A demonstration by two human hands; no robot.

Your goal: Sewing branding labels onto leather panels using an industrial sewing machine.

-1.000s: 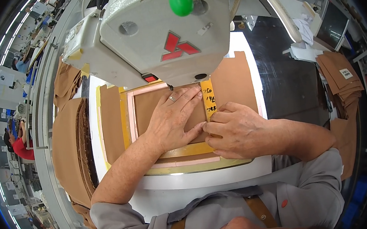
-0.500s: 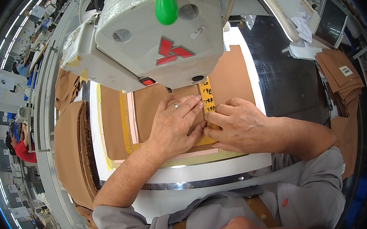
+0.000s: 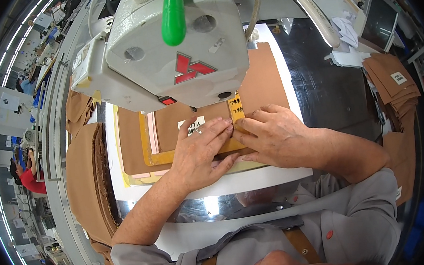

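A brown fabric panel (image 3: 174, 128) lies inside a yellow template frame (image 3: 160, 159) under the head of a sewing machine (image 3: 141, 75). My left hand (image 3: 198, 151) rests on the panel with its fingers stretched out, their tips close to the frame's right strip. Beneath that hand, a white printed label (image 3: 187, 126) shows in part. At the right strip, my right hand (image 3: 276, 139) has its fingers bent and pressed together. Its fingertips touch the strip's edge beside the left fingertips; what they pinch, if anything, is hidden.
Brown fabric pieces are stacked at the left (image 3: 82, 176) and the right (image 3: 392, 84). A green handle (image 3: 173, 20) hangs from the machine overhead. A monitor (image 3: 378, 21) stands at the far right. Other people work at the far left.
The framed panel and white sheet have shifted away from me, baring more metal table edge. My hands stay at the right strip. The white label now shows by my left hand.
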